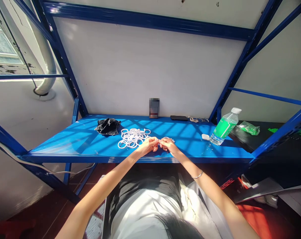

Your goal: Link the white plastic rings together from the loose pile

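Note:
My left hand point(149, 145) and my right hand point(168, 144) meet fingertip to fingertip above the front part of the blue table. Both are pinched closed, and whatever lies between the fingers is too small to make out. A loose pile of white rings point(133, 137) spreads on the tabletop just left of my left hand. Behind my right hand, part of another pale ring-like piece point(170, 139) shows; the hand hides the rest.
On the blue tabletop point(73, 141) lie a crumpled black plastic bag point(108, 126), a black phone point(179, 118), a coiled cable point(198, 119) and a small white case point(205, 136). A green-labelled bottle point(224, 128) stands at the right. Blue metal posts point(231, 83) frame the table.

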Tool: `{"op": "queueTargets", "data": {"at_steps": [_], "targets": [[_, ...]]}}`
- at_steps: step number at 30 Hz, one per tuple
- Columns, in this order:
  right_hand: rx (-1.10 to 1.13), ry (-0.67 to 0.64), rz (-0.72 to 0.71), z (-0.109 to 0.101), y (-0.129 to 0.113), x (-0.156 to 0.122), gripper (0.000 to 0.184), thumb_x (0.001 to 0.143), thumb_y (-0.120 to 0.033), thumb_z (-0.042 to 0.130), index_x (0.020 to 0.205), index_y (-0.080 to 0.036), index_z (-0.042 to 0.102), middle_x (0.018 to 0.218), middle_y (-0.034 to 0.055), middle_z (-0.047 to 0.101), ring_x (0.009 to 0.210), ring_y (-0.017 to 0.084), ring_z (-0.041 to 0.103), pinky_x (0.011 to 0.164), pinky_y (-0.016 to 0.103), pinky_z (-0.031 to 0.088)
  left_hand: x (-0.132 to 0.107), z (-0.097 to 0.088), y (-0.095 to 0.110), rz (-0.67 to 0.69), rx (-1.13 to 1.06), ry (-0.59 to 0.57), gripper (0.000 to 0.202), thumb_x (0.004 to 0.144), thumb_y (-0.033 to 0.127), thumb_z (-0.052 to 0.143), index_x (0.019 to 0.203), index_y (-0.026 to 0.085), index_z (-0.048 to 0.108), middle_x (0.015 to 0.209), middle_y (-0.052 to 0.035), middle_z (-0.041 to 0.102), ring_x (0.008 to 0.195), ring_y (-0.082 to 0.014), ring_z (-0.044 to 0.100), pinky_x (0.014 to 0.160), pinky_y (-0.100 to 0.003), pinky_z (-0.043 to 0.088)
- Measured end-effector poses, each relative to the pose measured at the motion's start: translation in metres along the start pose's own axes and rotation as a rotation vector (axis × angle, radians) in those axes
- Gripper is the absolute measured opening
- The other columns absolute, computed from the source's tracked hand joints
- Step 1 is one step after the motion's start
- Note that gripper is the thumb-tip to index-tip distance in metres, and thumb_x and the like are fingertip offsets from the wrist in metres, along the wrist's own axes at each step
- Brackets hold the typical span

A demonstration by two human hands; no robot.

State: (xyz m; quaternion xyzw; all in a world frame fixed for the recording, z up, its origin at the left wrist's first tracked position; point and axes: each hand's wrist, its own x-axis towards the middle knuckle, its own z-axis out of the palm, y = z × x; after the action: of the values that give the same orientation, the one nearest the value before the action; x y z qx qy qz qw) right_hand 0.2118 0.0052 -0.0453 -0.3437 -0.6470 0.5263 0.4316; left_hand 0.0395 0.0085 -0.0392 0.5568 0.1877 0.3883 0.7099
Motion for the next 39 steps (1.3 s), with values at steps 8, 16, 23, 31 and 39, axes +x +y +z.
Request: {"op": "queueTargets", "data": {"at_steps": [8,16,23,31,39], "targets": [[0.0,0.016,0.02,0.0007,-0.0011,-0.0011,0.046,0.073,-0.06,0.066,0.055,-0.019,0.054,0.049,-0.0056,0.035,0.044,0.007,0.027,0.043,0.022,0.024,0.0031,-0.0011,-0.0042,0.0,0.008,-0.007,0.041,0.076,0.049,0.071,0.071,0.015,0.047,0.055,0.0068,0.041,0.046,-0.0055,0.04,0.047,-0.02,0.032],[0.091,0.05,0.035,0.0042,-0.0043,-0.0031,0.047,0.07,-0.06,0.068,0.053,-0.019,0.053,0.048,-0.0057,0.034,0.045,0.007,0.025,0.043,0.022,0.022,0.0045,0.0009,-0.0067,0.006,-0.014,0.012,0.039,0.081,0.05,0.065,0.074,0.015,0.049,0.056,0.0071,0.04,0.044,-0.0058,0.041,0.045,-0.021,0.031],[0.209,0.125,0.015,0.0028,-0.0062,-0.0057,0.046,0.074,-0.06,0.068,0.057,-0.019,0.057,0.046,-0.0071,0.03,0.042,0.007,0.025,0.042,0.023,0.027,0.0037,0.0057,-0.0019,0.023,0.003,0.114,0.031,0.079,0.044,0.068,0.091,0.016,0.059,0.072,-0.0013,0.061,0.056,-0.0117,0.058,0.048,-0.022,0.037],[0.446,0.204,0.046,0.0001,-0.008,-0.0056,0.042,0.065,-0.054,0.078,0.064,-0.017,0.058,0.054,-0.0055,0.043,0.042,0.005,0.029,0.038,0.019,0.028,0.0047,0.0031,-0.0058,0.054,0.041,0.135,0.03,0.079,0.042,0.07,0.091,0.015,0.062,0.08,-0.0034,0.063,0.064,-0.0125,0.059,0.055,-0.023,0.046],[0.387,0.187,0.053,-0.0002,-0.0072,-0.0063,0.04,0.069,-0.055,0.073,0.069,-0.018,0.06,0.055,-0.0036,0.049,0.045,0.008,0.039,0.042,0.022,0.032,0.0057,0.0018,-0.0086,0.085,0.053,0.152,0.027,0.077,0.038,0.072,0.085,0.014,0.061,0.075,-0.0012,0.062,0.06,-0.0101,0.056,0.055,-0.023,0.046]]}}
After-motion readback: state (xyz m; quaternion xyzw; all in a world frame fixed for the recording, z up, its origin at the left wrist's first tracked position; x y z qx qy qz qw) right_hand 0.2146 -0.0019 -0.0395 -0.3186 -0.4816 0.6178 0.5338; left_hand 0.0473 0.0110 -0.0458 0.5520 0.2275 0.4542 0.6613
